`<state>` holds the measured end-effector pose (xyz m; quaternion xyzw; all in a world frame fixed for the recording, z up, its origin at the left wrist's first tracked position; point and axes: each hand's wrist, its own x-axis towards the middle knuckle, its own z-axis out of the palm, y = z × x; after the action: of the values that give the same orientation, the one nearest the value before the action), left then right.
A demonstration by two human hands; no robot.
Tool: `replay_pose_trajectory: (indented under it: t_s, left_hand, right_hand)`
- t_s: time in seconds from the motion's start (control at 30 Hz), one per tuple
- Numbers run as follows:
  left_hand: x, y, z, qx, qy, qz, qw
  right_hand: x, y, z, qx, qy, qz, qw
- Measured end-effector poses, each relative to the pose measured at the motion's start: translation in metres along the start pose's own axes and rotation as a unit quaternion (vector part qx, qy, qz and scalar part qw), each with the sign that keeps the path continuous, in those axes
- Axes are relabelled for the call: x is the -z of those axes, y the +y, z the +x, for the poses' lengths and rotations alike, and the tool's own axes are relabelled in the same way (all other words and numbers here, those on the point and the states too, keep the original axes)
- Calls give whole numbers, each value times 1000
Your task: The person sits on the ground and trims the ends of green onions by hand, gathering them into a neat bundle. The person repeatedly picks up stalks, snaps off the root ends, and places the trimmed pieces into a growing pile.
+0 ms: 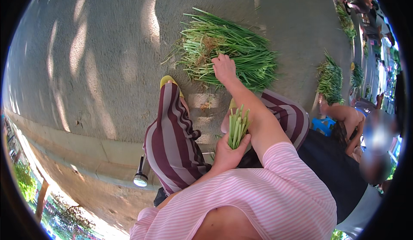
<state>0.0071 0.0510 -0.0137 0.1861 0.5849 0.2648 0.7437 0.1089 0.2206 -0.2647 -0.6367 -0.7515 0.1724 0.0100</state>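
A large pile of long green stalks, like chives or green onions, lies on the concrete in front of my feet. Their pale ends mostly point left and the darker leafy ends right. Dry brown roots or husks are heaped on the pile. My right hand reaches down to the pile's near side with bent fingers at the stalks; whether it grips any is not clear. Close to my body, my left hand is wrapped around a small bunch of stalks, their light green ends pointing up.
A flashlight is on the ledge left of my striped trousers. My yellow shoe stands near the pile. To the right, another person's arm reaches toward a second green heap, beside a blue plastic stool.
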Motion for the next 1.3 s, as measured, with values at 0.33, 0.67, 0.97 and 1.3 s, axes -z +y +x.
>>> replay_pose_trajectory:
  t_s: [0.33,0.67,0.97,1.3]
  left_hand:
    - [-2,4,-1,-10,8,33,999]
    - [-9,-5,5,-85,28,21,996]
    - [11,2,11,-127,83,-49,987]
    - [30,2,2,-246,71,-104,961]
  right_hand:
    - [16,3,0,-35,-64,-124,990]
    - [65,11,-33,-261,109,207,936]
    - [163,-42,-77,-197,238,606,733]
    - [225,-50,-160,-137,230,643,718]
